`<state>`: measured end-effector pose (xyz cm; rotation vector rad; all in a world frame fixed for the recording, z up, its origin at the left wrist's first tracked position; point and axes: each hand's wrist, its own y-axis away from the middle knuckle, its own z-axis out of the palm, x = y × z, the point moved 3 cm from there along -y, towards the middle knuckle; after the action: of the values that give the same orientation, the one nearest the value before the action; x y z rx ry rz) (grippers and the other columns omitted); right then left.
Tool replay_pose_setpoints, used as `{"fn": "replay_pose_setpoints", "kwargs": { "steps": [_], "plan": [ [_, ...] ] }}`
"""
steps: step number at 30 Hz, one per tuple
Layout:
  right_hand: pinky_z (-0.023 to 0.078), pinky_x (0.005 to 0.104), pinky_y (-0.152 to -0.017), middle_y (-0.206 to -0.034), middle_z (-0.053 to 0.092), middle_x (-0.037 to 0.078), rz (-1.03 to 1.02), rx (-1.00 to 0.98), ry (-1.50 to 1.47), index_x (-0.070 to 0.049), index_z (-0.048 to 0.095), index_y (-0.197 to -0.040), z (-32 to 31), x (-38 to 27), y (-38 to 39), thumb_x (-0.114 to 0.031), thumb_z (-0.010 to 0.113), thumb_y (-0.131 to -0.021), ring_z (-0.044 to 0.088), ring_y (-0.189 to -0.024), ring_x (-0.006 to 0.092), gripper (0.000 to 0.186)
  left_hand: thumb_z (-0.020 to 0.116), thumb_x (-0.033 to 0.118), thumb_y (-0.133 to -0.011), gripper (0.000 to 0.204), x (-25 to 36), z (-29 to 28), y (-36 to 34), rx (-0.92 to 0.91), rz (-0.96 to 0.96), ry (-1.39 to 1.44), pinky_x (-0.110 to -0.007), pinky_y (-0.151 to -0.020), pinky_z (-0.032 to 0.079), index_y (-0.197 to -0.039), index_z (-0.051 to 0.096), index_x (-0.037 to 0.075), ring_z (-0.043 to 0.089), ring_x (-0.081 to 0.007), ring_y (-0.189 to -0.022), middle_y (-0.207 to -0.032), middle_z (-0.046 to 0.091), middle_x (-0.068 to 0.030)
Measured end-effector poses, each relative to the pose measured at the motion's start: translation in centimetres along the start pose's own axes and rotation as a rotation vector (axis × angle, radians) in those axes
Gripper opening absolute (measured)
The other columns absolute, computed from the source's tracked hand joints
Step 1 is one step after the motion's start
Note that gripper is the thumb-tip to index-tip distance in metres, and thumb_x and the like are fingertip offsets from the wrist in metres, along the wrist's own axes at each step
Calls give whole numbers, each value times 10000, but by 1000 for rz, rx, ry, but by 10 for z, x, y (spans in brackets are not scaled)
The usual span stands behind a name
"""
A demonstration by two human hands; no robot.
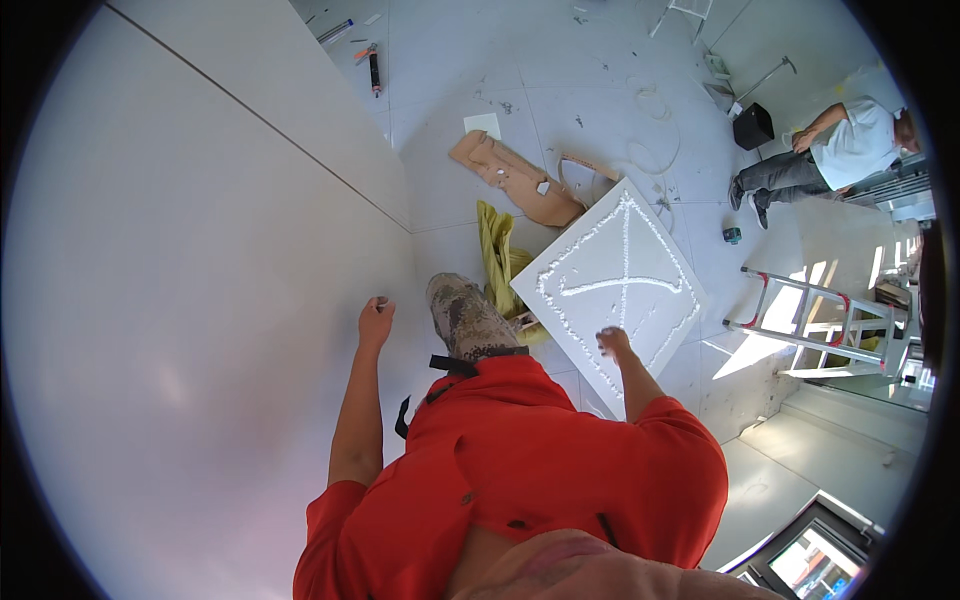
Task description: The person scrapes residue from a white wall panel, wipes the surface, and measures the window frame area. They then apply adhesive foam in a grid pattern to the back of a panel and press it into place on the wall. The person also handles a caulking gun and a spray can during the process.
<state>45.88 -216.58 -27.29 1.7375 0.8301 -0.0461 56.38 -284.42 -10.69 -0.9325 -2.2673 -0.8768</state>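
Note:
A square white panel (590, 262) lies to the right of my legs, with thick white beads of paste along its edges and a cross of paste in the middle. My right hand (612, 343) is over its near part, fingers bent and a little blurred; I cannot tell whether it touches the panel. On the left, my left hand (376, 322) hangs beside a large smooth white wall (220, 250). Its fingers are curled in, and anything inside them is too small to name.
Torn brown cardboard (515, 180) and a yellow-green sack (495, 250) lie by the panel. A caulking gun (374, 72) is on the far floor. At right are a stepladder (820, 315), a green power tool (732, 236), a black box (753, 127) and another person (850, 140).

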Motion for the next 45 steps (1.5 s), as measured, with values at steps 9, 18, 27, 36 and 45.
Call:
{"fn": "replay_pose_setpoints", "kwargs": {
  "steps": [9, 18, 27, 36, 45],
  "plan": [
    [580, 354, -713, -1035, 738, 81, -378, -121, -371, 14, 642, -1382, 78, -441, -134, -197, 754, -971, 733, -897, 196, 476, 728, 385, -963, 508, 139, 6, -297, -160, 84, -131, -421, -943, 575, -1298, 718, 3, 748, -332, -1020, -1089, 779, -198],
    [581, 456, -942, -1136, 783, 270, -529, -3, 210, 22, 759, -1246, 192, -780, -321, -381, 743, -886, 757, -1067, 432, 541, 709, 432, -970, 519, 284, -19, -684, -136, -62, -152, -449, -995, 560, -1296, 697, 28, 725, -377, -1137, -1184, 769, -206],
    [584, 391, -958, -1143, 794, 228, -704, -402, 252, 59, 703, -1324, 294, -1216, -334, -288, 719, -970, 770, -1081, 334, 496, 676, 391, -983, 485, 211, 5, -965, -18, -539, -183, -530, -1034, 556, -1294, 720, 22, 711, -428, -1175, -1271, 750, -234],
    [591, 456, -962, -1182, 773, 244, -788, -237, 690, -2, 672, -1373, 354, -1463, -521, -312, 697, -989, 756, -1125, 369, 494, 709, 526, -946, 700, 328, -23, -1191, -266, -484, -14, -531, -1157, 474, -1466, 612, 68, 592, -431, -1381, -1466, 637, -245],
    [560, 505, -1033, -1340, 703, 206, -1044, -706, 1659, -32, 629, -1399, 670, -1601, -795, -176, 704, -929, 684, -1246, 398, 497, 783, 455, -902, 787, 352, 46, -1226, -204, -686, 206, -554, -1166, 456, -1523, 544, 35, 521, -468, -1422, -1532, 560, -258]
  ]
}}
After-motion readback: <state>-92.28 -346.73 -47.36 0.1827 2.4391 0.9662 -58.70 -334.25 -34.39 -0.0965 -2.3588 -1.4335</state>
